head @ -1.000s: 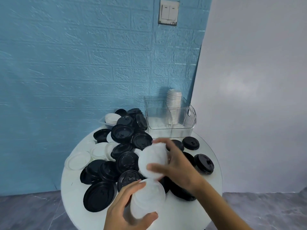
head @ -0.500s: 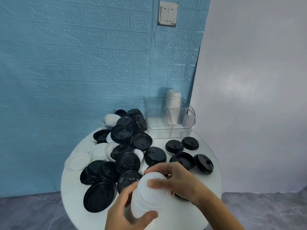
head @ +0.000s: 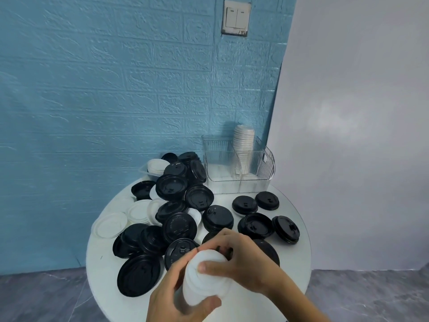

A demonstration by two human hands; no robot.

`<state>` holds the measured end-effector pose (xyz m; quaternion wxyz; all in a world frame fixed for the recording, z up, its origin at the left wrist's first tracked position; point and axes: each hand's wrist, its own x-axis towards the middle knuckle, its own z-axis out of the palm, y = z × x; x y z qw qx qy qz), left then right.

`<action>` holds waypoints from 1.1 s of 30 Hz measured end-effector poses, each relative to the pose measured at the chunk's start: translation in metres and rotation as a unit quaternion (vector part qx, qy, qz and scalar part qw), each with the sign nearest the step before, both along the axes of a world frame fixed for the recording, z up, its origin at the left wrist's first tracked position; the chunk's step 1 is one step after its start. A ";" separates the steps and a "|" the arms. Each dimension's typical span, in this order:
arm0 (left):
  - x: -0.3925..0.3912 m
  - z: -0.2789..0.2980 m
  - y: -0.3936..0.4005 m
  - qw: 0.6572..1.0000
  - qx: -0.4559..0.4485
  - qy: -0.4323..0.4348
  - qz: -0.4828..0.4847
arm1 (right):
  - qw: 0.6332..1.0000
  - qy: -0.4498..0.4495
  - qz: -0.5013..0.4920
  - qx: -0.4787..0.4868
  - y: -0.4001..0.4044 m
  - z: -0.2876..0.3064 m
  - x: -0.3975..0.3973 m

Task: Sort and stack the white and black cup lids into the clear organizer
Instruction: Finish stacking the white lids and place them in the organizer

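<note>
Lids of white plastic, nested into a short stack, sit clamped between both hands low over the near edge of the round white desk. The left hand wraps the stack's lower part, thumb curled across its near side. The right hand closes over the top of the stack from the right, thumb pressed on the front of the uppermost lid and fingers bent over its far side.

Just beyond the hands, loose black plastic cup lids lie scattered and overlapping across the desk, one large black lid resting directly left of the left hand. Farther left of the hands, a few flat white lids lie on the desk, partly tucked under black ones. Well beyond the hands, at the far edge of the desk, stands the clear ribbed plastic organizer; a tall stack of white lids stands in its right compartment, rising above the rim, while its left compartment holds nothing visible. Left of the organizer, a small clear tray carries more white lids, against the blue brick-pattern wall.
</note>
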<state>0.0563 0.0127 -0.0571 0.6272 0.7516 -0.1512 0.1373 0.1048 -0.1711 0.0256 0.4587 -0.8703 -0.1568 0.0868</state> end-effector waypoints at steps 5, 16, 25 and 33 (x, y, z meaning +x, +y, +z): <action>-0.001 0.003 -0.001 0.999 0.022 -0.019 0.024 | 0.999 -0.027 0.016 -0.036 -0.003 0.002 -0.001; -0.003 0.001 0.001 0.999 0.041 0.023 0.019 | 0.983 -0.104 0.086 -0.122 -0.009 0.011 0.009; -0.007 0.005 0.002 0.998 0.024 0.062 0.023 | 0.966 -0.164 -0.135 -0.149 -0.057 0.015 0.075; -0.007 0.005 0.003 0.997 0.023 0.072 0.021 | 0.935 -0.120 -0.145 -0.302 -0.088 0.001 0.110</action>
